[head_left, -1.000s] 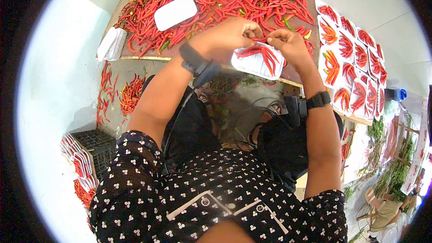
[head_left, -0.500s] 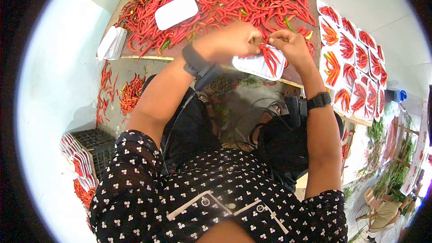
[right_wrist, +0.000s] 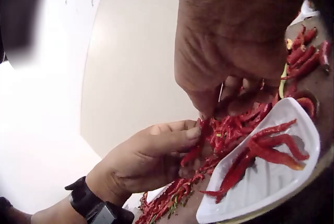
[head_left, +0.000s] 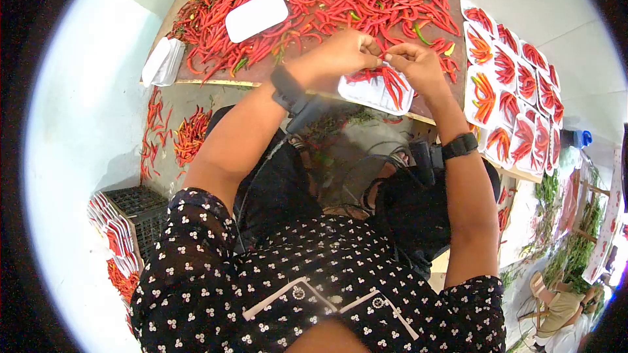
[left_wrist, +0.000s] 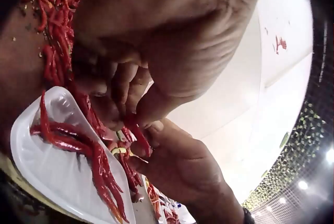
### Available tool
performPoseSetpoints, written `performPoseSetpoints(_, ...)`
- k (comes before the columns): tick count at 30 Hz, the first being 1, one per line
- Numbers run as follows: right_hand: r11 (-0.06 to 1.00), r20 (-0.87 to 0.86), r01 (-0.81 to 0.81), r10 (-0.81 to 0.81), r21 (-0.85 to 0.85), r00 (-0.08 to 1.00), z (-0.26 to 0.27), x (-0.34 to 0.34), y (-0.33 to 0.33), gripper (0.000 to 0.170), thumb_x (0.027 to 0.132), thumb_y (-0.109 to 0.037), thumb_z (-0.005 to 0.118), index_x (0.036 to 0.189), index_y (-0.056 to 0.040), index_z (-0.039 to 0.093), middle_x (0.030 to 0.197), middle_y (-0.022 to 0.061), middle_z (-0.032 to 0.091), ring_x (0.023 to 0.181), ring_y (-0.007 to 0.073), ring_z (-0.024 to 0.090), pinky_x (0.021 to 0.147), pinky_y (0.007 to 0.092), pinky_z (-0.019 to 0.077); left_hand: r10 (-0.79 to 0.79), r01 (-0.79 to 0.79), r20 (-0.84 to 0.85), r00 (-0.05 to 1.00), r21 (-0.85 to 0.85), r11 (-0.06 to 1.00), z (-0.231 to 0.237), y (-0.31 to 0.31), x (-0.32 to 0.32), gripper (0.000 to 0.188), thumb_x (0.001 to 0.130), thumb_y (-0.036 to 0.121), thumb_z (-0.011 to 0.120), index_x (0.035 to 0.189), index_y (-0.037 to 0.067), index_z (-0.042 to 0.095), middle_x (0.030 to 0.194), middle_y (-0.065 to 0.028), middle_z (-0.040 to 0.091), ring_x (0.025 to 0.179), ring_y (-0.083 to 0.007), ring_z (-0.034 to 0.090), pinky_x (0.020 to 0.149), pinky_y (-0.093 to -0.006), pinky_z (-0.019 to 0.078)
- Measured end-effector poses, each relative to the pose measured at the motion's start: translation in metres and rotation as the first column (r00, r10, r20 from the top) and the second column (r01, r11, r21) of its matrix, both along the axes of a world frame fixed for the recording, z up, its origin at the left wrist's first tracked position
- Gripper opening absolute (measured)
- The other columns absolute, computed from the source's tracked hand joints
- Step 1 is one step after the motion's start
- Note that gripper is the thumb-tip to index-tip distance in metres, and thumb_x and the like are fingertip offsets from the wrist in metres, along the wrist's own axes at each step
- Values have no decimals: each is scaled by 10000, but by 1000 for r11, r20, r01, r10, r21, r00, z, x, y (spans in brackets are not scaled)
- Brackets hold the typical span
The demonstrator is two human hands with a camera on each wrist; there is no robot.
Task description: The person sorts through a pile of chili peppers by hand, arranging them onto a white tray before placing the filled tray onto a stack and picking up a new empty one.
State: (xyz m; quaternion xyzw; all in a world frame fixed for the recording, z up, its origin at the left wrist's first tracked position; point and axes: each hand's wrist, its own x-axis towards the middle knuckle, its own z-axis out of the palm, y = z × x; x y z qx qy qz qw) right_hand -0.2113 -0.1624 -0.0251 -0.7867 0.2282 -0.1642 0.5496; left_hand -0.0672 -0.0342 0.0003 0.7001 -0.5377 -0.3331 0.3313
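Observation:
My left hand [head_left: 340, 55] and right hand [head_left: 422, 70] meet above the near edge of the work surface. A red chili [left_wrist: 140, 136] is pinched between their fingertips; the left wrist view shows it between both thumbs. In the right wrist view the left hand [right_wrist: 148, 156] grips its lower part [right_wrist: 192, 153]. Just below the hands lies a white ribbed tray [head_left: 367, 97], with several long red chilies [right_wrist: 276, 153] fanned out and crossing inside it.
A large chili heap [head_left: 314, 0] covers the back, with a white tray [head_left: 256, 17] on it. Stacked trays [head_left: 163, 63] stand at the left corner. Filled trays [head_left: 481, 97] crowd the right. A black crate [head_left: 140, 206] and loose chilies [head_left: 191, 136] are on the floor.
Half a second ago the left hand was curled over the tray's chilies; it has since lifted slightly, its fingertips now meeting the right hand's at a chili. The right hand has barely moved.

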Motion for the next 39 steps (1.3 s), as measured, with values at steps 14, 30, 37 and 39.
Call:
performPoseSetpoints(14,867,-319,-94,-78,-489,944,19,-7,7,217,727,-275,559,820,-132,692,791,144,646,739,320,627,690,422,498,79,-133,456,886,87,987,-13,-2,-14,219,680,275,673,766,74,669,711,-146,631,687,-299,624,637,-415,477)
performPoseSetpoints(30,809,-327,-116,-99,-576,940,17,-6,9,220,731,-270,548,851,-145,684,784,146,645,742,328,624,698,443,496,38,-22,511,859,-37,999,0,-5,-6,155,704,125,583,829,63,650,782,-181,624,768,-355,604,687,-449,474)
performPoseSetpoints(37,782,-237,-72,-100,-619,966,7,0,9,191,726,-231,574,855,-138,680,812,109,654,754,288,628,690,398,497,28,53,604,797,-116,992,-12,-9,-4,161,715,90,558,851,36,623,823,-179,607,816,-351,590,709,-455,468)
performPoseSetpoints(39,763,-215,-59,-106,-644,971,7,1,11,171,712,-189,606,846,-111,679,798,91,659,729,267,633,669,365,497,26,95,618,785,-161,982,-19,-10,-3,173,716,173,584,817,34,603,784,-172,583,783,-353,578,695,-453,459)
